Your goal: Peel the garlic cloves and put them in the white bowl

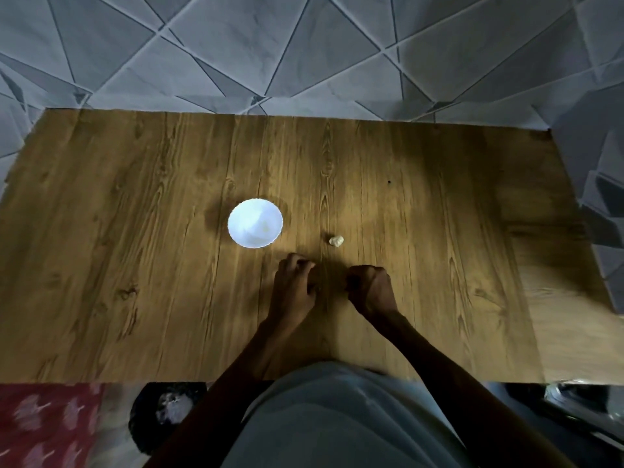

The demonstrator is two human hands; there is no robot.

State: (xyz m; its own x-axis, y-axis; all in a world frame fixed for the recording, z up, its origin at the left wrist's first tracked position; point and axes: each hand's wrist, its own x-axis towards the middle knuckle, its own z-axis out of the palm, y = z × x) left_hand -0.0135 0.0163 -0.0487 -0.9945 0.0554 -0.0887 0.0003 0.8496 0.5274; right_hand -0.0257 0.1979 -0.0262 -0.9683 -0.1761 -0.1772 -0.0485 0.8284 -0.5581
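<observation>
white bowl (255, 223), wood-grain table (135, 231)

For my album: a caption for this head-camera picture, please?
Left hand and right hand over a wooden table, near a white bowl and one garlic piece.

A wood-grain table (135, 231) fills the middle; beyond its far edge and past its right side run grey marbled tiles (236, 45) cut into triangles; below its near left corner lies a red patterned cloth (44, 430); light pools at the table's centre, its corners dimmer.
</observation>
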